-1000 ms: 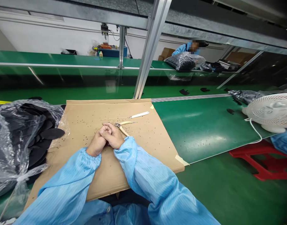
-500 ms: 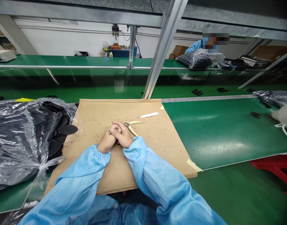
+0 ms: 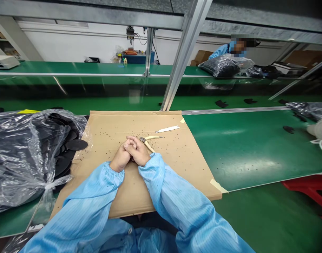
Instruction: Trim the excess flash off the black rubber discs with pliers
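Note:
My left hand (image 3: 120, 156) and my right hand (image 3: 138, 151) are clasped together over a brown cardboard sheet (image 3: 134, 196), fingers folded around each other. No object shows between them, though the inner side of both is hidden. Cutters with pale yellow handles (image 3: 149, 145) lie open just beyond my right hand, their head close to its fingers. Farther back rests a white blade-like strip (image 3: 167, 129). Small black specks are scattered over the cardboard.
On the left, a clear plastic bag (image 3: 21, 158) holds black discs, one disc (image 3: 76, 144) lying at its mouth. A metal post (image 3: 180, 59) rises behind the cardboard. Black pieces (image 3: 222, 103) lie on the green surface. Across the bench a person in blue (image 3: 220, 51) is behind bags.

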`<control>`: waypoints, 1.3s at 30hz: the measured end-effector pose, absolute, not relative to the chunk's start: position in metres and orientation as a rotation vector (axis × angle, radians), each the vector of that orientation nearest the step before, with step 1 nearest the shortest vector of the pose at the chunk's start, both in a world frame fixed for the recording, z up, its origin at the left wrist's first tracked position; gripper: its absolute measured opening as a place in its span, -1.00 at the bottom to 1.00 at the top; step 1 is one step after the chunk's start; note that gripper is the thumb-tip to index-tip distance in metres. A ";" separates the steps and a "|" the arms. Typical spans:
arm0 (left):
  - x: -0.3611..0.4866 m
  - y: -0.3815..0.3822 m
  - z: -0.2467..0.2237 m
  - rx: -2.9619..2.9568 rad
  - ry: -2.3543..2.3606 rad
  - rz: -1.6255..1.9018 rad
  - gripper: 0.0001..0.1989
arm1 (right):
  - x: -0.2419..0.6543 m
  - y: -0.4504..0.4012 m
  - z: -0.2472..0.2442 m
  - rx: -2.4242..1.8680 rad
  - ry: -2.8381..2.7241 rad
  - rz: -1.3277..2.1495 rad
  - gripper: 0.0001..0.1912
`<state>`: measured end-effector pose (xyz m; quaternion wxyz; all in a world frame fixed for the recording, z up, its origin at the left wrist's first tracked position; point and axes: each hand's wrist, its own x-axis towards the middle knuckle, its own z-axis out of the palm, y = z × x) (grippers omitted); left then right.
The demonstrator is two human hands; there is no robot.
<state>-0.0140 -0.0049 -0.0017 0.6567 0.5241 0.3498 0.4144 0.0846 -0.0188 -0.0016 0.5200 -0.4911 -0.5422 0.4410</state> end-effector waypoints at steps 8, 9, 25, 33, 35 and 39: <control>-0.013 -0.005 -0.001 1.177 0.792 0.945 -0.81 | 0.085 -0.019 -0.002 -1.190 -1.303 1.065 -0.55; -0.013 -0.005 0.000 1.177 0.793 0.947 -0.81 | 0.085 -0.019 -0.002 -1.195 -1.303 1.067 -0.55; -0.014 -0.005 -0.002 1.170 0.793 0.934 -0.83 | 0.085 -0.020 0.000 -1.195 -1.298 1.074 -0.55; -0.013 -0.005 -0.001 1.165 0.801 0.938 -0.82 | 0.085 -0.019 -0.001 -1.210 -1.294 1.091 -0.52; -0.013 -0.005 -0.001 1.175 0.800 0.942 -0.82 | 0.085 -0.019 -0.001 -1.210 -1.291 1.086 -0.53; -0.014 -0.005 -0.002 1.181 0.799 0.940 -0.82 | 0.085 -0.019 -0.001 -1.202 -1.285 1.074 -0.54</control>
